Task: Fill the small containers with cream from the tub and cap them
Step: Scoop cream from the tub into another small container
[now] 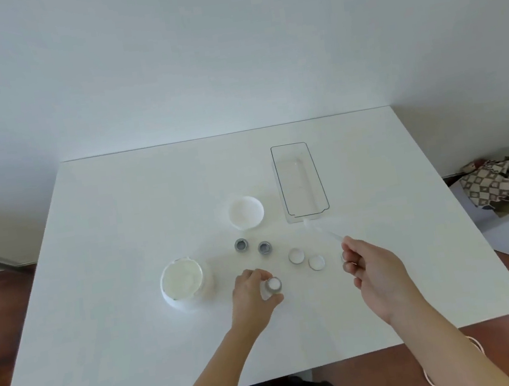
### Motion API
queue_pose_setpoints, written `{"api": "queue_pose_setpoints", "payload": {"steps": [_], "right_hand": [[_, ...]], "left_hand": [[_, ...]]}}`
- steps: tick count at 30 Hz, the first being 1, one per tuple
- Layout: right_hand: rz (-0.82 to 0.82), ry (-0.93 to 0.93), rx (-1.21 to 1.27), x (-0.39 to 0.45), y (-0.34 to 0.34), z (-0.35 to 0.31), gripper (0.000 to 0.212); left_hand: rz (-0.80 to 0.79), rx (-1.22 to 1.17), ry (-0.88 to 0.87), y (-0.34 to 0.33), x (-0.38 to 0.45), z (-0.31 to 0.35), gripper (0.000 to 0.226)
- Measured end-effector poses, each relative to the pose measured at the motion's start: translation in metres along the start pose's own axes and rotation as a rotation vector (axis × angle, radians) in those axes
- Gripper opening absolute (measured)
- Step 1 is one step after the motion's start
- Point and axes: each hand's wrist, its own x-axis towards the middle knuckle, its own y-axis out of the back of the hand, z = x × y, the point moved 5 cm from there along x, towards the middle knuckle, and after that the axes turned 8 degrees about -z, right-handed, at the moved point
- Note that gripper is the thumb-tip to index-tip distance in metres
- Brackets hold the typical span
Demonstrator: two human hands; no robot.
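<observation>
Left hand, lower centre of frame, grips a small container of white cream upright on the white surface, fingers curled round it. Right hand, just right of it, pinches a clear spatula pointing up-left toward a clear tray. Open cream tub left of centre; tub lid above; two empty containers and two caps lie between.

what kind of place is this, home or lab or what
Probably a room in a home, not a lab: a plain white table against a bare wall, wood flooring, and a patterned cloth bag lying on the floor to the right.
</observation>
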Motion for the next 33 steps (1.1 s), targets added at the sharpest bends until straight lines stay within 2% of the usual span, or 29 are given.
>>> {"api": "queue_pose_setpoints", "payload": {"steps": [6, 11, 14, 16, 21, 25, 30, 33], "right_hand": [[-0.019, -0.016, -0.038, 0.003, 0.007, 0.005, 0.022], [-0.056, -0.03, -0.013, 0.008, 0.005, 0.007, 0.02], [-0.085, -0.035, 0.062, 0.011, 0.003, 0.006, 0.022], [-0.096, -0.038, 0.121, 0.012, 0.001, 0.005, 0.023], [-0.136, -0.046, 0.203, 0.013, -0.003, 0.006, 0.023], [-0.188, -0.012, 0.226, 0.013, 0.0, 0.003, 0.017], [-0.221, 0.01, 0.26, 0.011, 0.002, 0.001, 0.005], [-0.222, 0.048, 0.311, 0.009, 0.001, -0.003, 0.012]], "left_hand": [[0.039, 0.1, 0.044, -0.008, 0.006, -0.007, 0.038], [0.02, 0.121, -0.048, -0.006, 0.005, -0.002, 0.051], [0.249, 0.067, -0.259, 0.015, 0.004, 0.014, 0.043], [0.356, 0.108, -0.272, 0.03, 0.014, 0.023, 0.041], [0.112, 0.458, -0.075, 0.029, 0.057, 0.03, 0.055], [0.064, 0.625, -0.025, 0.025, 0.072, 0.031, 0.047], [0.087, 0.633, -0.025, 0.025, 0.076, 0.029, 0.033], [0.104, 0.555, -0.08, 0.029, 0.071, 0.032, 0.033]]}}
